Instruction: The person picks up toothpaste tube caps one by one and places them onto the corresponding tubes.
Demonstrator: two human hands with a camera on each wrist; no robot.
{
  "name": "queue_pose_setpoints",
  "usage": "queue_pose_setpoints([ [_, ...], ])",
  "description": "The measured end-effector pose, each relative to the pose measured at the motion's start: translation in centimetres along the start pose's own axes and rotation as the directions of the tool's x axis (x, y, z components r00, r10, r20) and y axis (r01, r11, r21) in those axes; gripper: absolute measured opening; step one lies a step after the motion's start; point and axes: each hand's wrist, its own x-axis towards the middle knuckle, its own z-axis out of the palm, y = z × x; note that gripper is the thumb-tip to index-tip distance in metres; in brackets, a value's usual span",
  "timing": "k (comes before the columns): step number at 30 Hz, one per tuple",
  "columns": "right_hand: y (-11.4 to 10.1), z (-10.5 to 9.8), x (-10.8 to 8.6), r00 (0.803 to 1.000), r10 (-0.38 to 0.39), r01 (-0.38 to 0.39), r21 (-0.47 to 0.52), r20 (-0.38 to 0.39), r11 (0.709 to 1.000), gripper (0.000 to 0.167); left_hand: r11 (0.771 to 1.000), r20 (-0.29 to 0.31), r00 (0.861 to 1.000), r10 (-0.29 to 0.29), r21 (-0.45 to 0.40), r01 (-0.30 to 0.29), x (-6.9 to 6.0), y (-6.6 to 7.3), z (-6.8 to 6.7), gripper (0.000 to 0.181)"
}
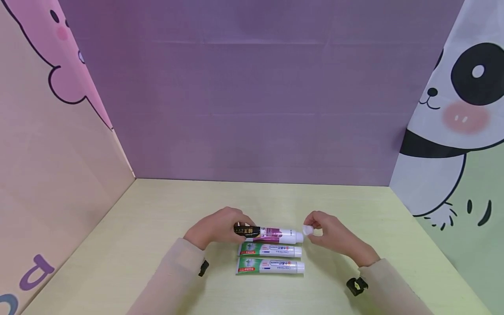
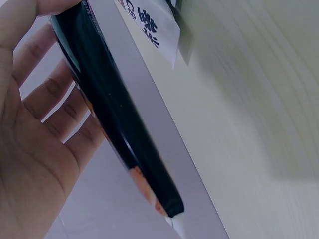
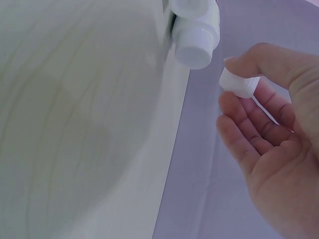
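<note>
My left hand (image 1: pixel 224 225) grips the flat end of a black, purple and white toothpaste tube (image 1: pixel 275 235). In the left wrist view that tube (image 2: pixel 117 107) slants past the fingers, its dark side showing. A white piece (image 1: pixel 299 237) caps its right end in the head view. Just to the right of it, my right hand (image 1: pixel 334 234) pinches a small white cap (image 1: pixel 308 230) between thumb and fingertips. The right wrist view shows this cap (image 3: pixel 239 82) apart from the tube end (image 3: pixel 194 47). Nearer me lie two green-and-white toothpaste tubes, the middle one (image 1: pixel 275 250) and the front one (image 1: pixel 271 266).
A pale wooden table (image 1: pixel 157 245) carries the tubes, lined up side by side with their caps to the right. A purple panel (image 1: pixel 252 100) stands behind. Printed panels close off the left side (image 1: pixel 59 166) and the right side (image 1: pixel 468 183).
</note>
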Motion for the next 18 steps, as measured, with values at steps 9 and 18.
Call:
queue_pose_setpoints([
  [9,-0.72,0.28,0.15,1.0,-0.002,0.001,0.023,0.025,1.0,0.026,1.0,0.003,1.0,0.02,-0.016,-0.02,0.46,0.45,0.32,0.029],
  [18,-0.73,0.92,0.42,0.998,-0.037,0.034,0.053,0.048,0.998,0.025,1.0,0.018,1.0,0.019,-0.017,-0.019,1.01,0.92,0.58,0.032],
])
